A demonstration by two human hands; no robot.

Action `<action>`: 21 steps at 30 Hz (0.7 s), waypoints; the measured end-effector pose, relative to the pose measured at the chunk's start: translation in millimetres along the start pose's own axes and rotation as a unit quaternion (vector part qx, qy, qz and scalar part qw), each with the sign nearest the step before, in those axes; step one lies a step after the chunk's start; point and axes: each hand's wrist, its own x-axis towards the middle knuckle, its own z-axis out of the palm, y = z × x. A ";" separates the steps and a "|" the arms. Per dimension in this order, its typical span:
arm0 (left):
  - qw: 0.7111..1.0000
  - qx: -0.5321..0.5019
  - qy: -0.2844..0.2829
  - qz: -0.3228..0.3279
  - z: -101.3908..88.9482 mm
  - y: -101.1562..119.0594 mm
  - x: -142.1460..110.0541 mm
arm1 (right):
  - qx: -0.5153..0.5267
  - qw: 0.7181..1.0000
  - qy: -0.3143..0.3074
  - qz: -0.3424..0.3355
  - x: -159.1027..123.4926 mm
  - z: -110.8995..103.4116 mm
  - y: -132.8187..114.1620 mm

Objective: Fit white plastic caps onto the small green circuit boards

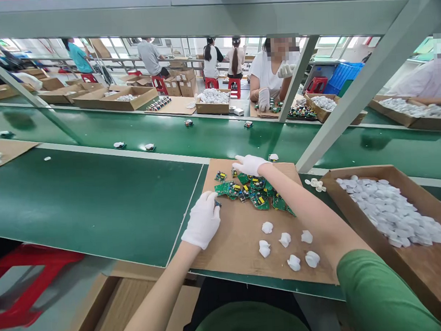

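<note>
My left hand (202,220), in a white glove, is at the left side of a brown cardboard sheet (237,242). Its fingers are closed on a small circuit board (217,203), of which only a dark edge shows. Near the sheet's far edge is my right hand (250,165), also gloved, fingers stretched out to the left above the boards. Below it lies a pile of green circuit boards (260,199) with yellow and black parts. One board (220,175) lies apart at the pile's left. Several crumpled white pieces (285,239) are spread on the sheet's nearer half.
At right a cardboard tray (329,181) holds many white pieces (392,210). Beyond the sheet runs a green conveyor belt (212,137) carrying boards with white pieces. A slanted metal post (334,113) rises at right. A co-worker (266,74) sits across the belt.
</note>
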 end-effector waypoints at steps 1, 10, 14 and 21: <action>1.000 0.001 0.000 0.006 -0.4 3.8 -6.2 | -0.001 1.000 -0.015 -0.025 1.7 2.1 -12.6; 0.992 -0.007 0.111 -0.066 0.6 10.7 -76.4 | -0.001 0.970 -0.052 -0.239 -53.5 21.2 -98.3; 0.991 -0.029 0.118 -0.063 6.6 14.0 -99.4 | 0.014 0.951 -0.058 -0.303 -79.4 12.9 -107.2; 0.989 -0.070 0.122 -0.050 -13.9 9.3 -99.4 | 0.008 0.999 0.038 0.012 -55.5 -18.9 1.5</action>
